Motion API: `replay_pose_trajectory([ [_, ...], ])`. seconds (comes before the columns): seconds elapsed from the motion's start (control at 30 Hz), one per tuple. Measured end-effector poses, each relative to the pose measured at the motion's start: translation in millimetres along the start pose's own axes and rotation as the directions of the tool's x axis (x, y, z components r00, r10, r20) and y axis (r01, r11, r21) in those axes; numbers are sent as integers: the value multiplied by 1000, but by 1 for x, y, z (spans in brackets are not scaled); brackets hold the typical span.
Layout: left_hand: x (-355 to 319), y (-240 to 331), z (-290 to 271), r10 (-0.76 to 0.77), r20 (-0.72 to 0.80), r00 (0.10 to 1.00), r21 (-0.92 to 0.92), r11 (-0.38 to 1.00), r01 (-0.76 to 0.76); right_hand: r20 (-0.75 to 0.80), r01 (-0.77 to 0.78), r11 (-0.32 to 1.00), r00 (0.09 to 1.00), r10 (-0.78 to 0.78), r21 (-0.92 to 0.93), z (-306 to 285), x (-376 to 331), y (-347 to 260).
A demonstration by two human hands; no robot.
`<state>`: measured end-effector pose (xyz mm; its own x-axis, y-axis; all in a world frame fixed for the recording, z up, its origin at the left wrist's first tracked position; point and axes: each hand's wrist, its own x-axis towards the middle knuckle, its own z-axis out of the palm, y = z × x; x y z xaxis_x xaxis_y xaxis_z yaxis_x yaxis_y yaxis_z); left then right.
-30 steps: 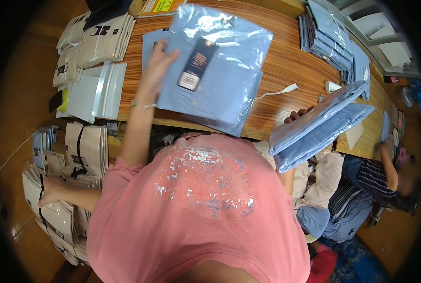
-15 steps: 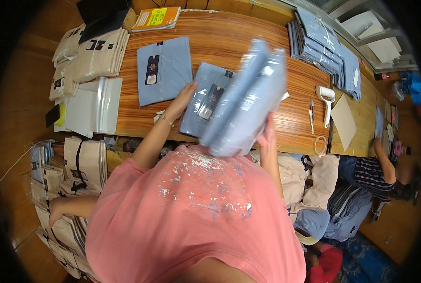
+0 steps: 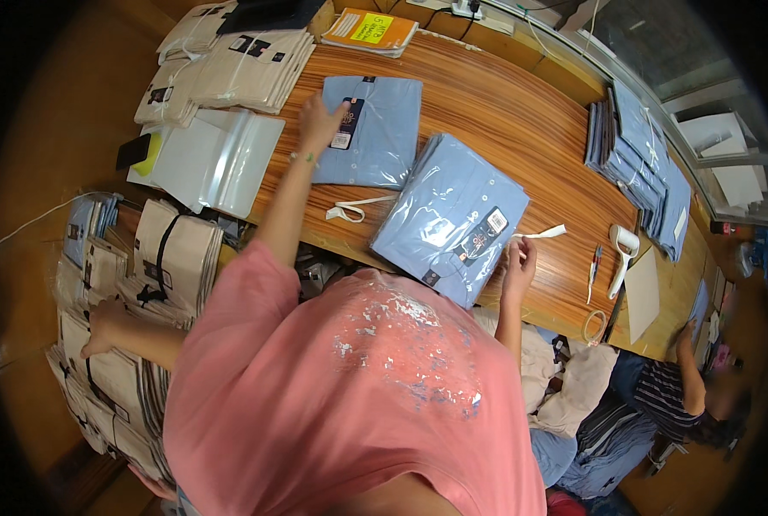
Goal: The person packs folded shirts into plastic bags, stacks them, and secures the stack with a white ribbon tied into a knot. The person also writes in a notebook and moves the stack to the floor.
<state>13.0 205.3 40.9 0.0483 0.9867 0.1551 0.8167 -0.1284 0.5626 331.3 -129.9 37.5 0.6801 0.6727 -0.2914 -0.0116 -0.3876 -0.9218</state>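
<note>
A folded light-blue shirt in clear plastic, with a dark hang tag, lies flat on the wooden table. My left hand reaches over its left edge, fingers apart near the tag. Closer to me sits a stack of bagged blue shirts, turned at an angle, its tag toward the near right. White ribbon shows on both sides of this stack; the middle is hidden beneath it. Beside the stack's right edge is my right hand, fingers slightly bent and apart, just below the ribbon's right end.
Beige folded garments are piled far left, near clear plastic sleeves. Tied blue shirts, a lint roller and a tape ring lie right. Another person's hand rests on beige bundles; a co-worker sits right.
The blue shirts my right hand held up now lie on the table over the ribbon, and that hand has let go. My left hand has moved up to the far shirt.
</note>
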Motion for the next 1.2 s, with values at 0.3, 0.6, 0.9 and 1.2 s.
replay_pose_trajectory([
  [0.3,25,-38,9,-144,546,825,-709,445,547,255,-340,928,921,295,151,7,-11,-4],
  [0.6,-27,134,-114,365,4,931,-805,553,-214,91,36,999,995,-35,-15,-21,6,-36],
  [0.9,-86,191,-97,475,414,776,-908,274,316,80,279,888,941,-328,365,5,-15,-143],
  [1.2,-141,112,40,156,620,769,-663,628,407,-60,178,983,983,-176,37,20,6,-2],
])
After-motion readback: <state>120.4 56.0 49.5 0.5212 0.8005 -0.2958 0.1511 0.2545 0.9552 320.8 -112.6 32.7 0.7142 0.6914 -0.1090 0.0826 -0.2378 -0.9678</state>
